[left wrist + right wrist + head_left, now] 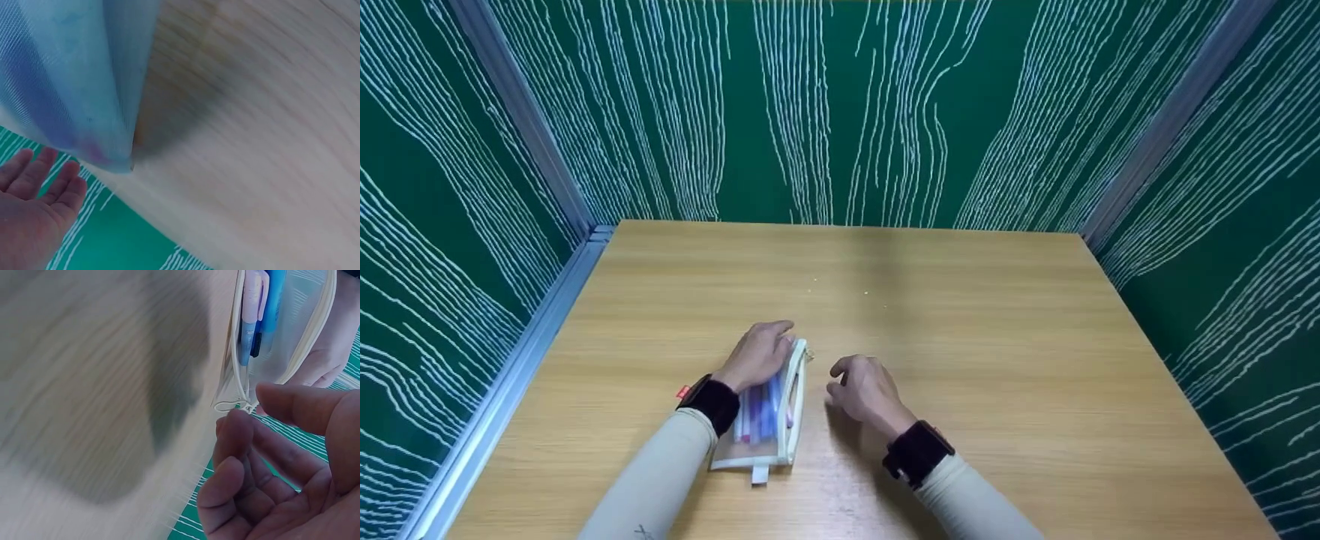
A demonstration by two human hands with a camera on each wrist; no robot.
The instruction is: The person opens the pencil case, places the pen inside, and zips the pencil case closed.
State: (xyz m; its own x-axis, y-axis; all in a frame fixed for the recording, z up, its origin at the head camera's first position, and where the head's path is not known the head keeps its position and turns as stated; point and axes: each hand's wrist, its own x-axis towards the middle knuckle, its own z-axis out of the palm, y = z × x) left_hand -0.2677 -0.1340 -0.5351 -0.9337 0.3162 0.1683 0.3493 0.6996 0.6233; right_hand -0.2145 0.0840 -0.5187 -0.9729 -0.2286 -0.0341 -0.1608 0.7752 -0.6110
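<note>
A translucent mesh pencil case [750,454] with a pale zip edge lies left of the middle of the table, its zip side raised. Several pens [761,412] show through it, and its zip gapes, with a pink-and-blue pen [251,312] visible in the gap. My left hand [757,355] rests at the case's far end; in the left wrist view its fingers extend loosely beside the mesh. Just right of the case is my right hand [866,394], its fingers loosely bent and holding nothing. A thin zip-pull loop [228,406] appears near its thumb and index fingertips.
The wooden table [997,337] has a few tiny pale specks beyond the hands. Green panels with white wavy lines [840,112] stand behind it and at both sides. Metal frame posts [529,120] rise at the back corners.
</note>
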